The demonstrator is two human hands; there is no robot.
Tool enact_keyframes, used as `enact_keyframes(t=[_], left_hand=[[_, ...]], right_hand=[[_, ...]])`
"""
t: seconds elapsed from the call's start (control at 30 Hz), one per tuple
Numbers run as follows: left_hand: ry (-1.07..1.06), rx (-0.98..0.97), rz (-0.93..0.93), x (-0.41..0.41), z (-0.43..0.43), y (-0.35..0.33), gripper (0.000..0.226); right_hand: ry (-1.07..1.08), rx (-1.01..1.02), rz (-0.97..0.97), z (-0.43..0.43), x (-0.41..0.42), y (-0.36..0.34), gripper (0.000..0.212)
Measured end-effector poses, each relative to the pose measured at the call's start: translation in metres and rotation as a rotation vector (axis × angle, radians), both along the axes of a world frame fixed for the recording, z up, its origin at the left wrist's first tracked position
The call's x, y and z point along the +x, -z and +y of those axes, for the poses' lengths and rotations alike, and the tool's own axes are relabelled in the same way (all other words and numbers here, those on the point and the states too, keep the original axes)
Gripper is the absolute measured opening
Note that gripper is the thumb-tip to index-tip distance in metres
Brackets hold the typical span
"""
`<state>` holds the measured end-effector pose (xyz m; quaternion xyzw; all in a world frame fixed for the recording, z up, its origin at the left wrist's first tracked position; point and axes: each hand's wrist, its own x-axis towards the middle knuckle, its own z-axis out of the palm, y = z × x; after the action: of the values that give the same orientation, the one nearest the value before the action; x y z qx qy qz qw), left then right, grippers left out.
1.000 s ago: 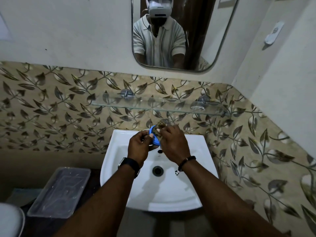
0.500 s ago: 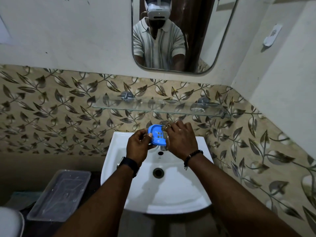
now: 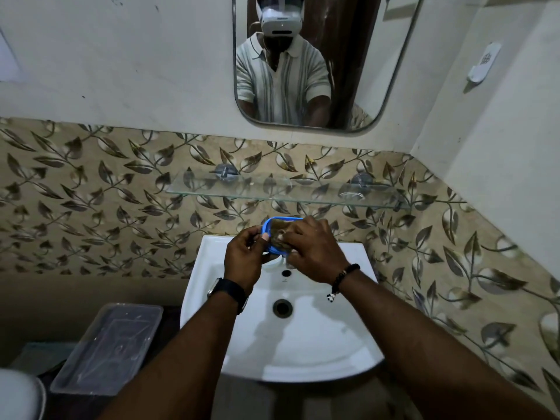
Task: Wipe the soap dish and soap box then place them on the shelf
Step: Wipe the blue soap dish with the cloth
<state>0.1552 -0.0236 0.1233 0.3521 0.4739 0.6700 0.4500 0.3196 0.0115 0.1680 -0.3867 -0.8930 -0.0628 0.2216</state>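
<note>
— Both hands meet above the back edge of the sink (image 3: 333, 353)?
— Yes. Left hand (image 3: 244, 262) pinches the left rim of the blue soap dish (image 3: 268, 227), holding it tilted on edge.
— And the right hand (image 3: 315, 253)?
— Curled, fingers pressing a dull brownish cloth (image 3: 280, 234) into the dish.
— Room above?
— The glass shelf (image 3: 272, 189) sits just over the dish, its surface bare. A clear plastic tray (image 3: 109, 347) lies well left of the sink.
</note>
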Motion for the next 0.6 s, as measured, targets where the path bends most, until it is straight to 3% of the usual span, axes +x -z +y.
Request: enact_keyframes(t=[0.1,0.23,0.37,0.47,0.6], left_hand=[[-0.001,0.024,0.012,0.002,0.002,-0.004,0.020],[0.041,0.035,0.060,0.006,0.006,-0.005,0.019],[0.024,0.009,0.048,0.002,0.006,-0.002,0.018],[0.024,-0.004,0.045,0.000,0.004,-0.001,0.017],[0.003,-0.004,0.067,0.006,0.003,-0.002,0.019]], right_hand=[[0.118,0.143,-0.066,0.005,0.009,-0.006,0.024],[0.294,0.076,0.113,-0.008,-0.015,-0.001,0.015],[0.085,-0.061,0.265,-0.021,-0.022,0.012,0.031],[-0.006,0.006,0.121,-0.016,-0.006,0.011,0.024],[0.029,0.174,-0.121,-0.003,0.007,0.010,0.017]])
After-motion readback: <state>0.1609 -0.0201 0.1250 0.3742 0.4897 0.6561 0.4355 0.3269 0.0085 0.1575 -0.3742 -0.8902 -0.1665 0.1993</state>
